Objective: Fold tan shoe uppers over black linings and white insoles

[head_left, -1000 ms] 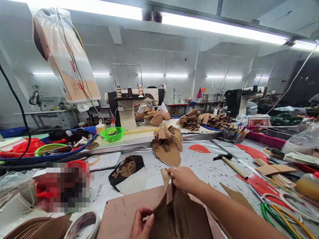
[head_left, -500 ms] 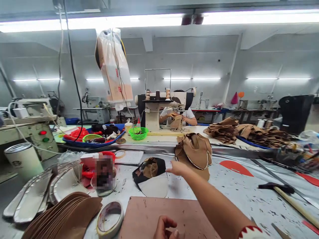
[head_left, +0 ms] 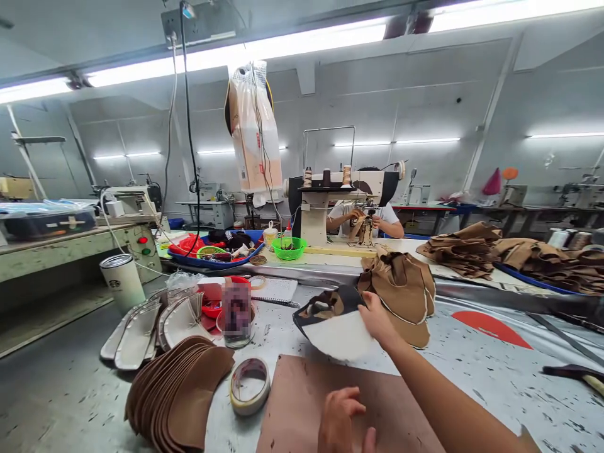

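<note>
My right hand (head_left: pixel 376 319) grips the right edge of a dark cap (head_left: pixel 352 301) with a broad white brim (head_left: pixel 342 338). The cap is tilted, its brim towards me, and its opening shows brown and black material inside. My left hand (head_left: pixel 340 418) is over a brown board (head_left: pixel 297 393) at the table's front, thumb and fingers apart with nothing between them. Just behind my right hand sits a pile of brown sewn cap pieces (head_left: pixel 406 292). A roll of masking tape (head_left: pixel 250 387) stands left of the board.
On the left are stacked brown brim pieces (head_left: pixel 174 396), white brim shapes (head_left: pixel 136 333), a tumbler (head_left: pixel 123 280) and a red basket (head_left: pixel 240 283). A hammer (head_left: pixel 566 372) and red template (head_left: pixel 493 327) lie right. Beyond, a co-worker sits at a sewing machine (head_left: pixel 316 217).
The view has turned left. My right hand, earlier beside the cap, now grips its edge, and the cap has tilted up. My left hand has come further into view with its fingers spread more.
</note>
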`<state>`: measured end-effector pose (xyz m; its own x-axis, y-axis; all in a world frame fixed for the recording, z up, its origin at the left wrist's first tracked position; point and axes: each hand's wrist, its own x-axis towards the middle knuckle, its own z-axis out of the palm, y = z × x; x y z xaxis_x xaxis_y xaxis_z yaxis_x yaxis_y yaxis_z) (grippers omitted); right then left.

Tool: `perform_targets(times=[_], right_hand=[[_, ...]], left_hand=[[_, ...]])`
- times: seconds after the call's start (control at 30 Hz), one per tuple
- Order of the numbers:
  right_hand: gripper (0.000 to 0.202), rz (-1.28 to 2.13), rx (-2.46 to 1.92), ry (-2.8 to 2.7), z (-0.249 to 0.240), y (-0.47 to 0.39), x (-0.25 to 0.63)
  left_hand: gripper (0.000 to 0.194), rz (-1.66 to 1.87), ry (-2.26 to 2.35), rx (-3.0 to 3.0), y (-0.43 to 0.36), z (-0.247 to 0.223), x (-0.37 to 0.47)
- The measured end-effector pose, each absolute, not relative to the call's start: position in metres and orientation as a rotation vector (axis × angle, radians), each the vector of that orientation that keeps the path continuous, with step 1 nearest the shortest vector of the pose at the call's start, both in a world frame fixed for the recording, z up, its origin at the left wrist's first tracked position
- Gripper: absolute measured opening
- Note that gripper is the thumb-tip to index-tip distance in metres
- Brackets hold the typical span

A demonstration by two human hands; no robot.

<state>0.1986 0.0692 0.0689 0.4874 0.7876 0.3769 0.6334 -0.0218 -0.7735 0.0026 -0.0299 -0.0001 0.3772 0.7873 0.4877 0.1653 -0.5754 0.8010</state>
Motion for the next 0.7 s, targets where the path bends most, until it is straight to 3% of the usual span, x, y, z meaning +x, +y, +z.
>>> perform_targets(times=[0.1,0.23,0.43,0.57,0.7], right_hand=[[0.051,0.221,-1.771,-1.257,0.035,-0.015,0.198],[0.048,0.200,-1.930,-1.369,-0.018,-0.119,0.196],[0.041,-0.413,-2.137,-1.465,0.013,-0.189,0.183],[0.048,-0.020,-2.047,-1.859,0.034,-0.189,0.170],[0.056,0.304,-2.016,-1.769,0.033,-0.179,0.171]], left_hand=[[0.027,1.115,0.876,2.366,-0.034,0.008,0.000],[0.065,0.291,0.761,2.578,-0.043,0.022,0.002],[0.064,-0.054,0.658,2.758,-0.067,0.047,0.010],[0.067,-0.024,0.616,2.932,-0.083,0.043,0.020],[0.055,0.137,0.797,3.095,-0.096,0.029,0.029]])
